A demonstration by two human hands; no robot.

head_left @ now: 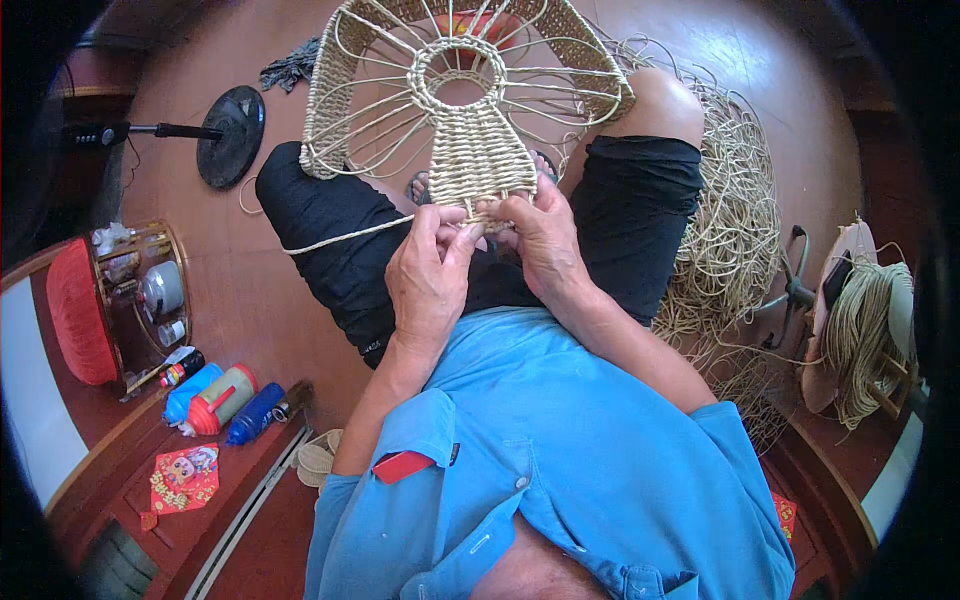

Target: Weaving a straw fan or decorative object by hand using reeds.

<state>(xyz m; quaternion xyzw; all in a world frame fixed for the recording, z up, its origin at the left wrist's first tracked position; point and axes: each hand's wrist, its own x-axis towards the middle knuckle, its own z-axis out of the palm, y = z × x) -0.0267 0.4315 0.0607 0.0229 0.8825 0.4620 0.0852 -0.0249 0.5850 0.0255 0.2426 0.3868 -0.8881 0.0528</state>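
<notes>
A part-woven basket [482, 155] of tan twisted cord rests between my knees. It has a round ring, spoke-like strands and a curved woven wall at the far side. Its narrow woven panel widens toward me, and both hands are at the near edge of that panel. My left hand [428, 268] pinches at the left of this edge, thumb and fingers together. From there a loose cord strand [350, 238] runs left over my thigh. With thumb and forefinger, my right hand [548, 242] grips the right part of the edge. The exact strands between my fingertips are hidden.
A big tangle of cord [735, 190] lies on the floor to the right, beside a reel of wound cord [868, 325]. At left stand a round black stand base [230, 137] and a rack with jars [160, 290]. Several bottles [220, 400] lie lower left.
</notes>
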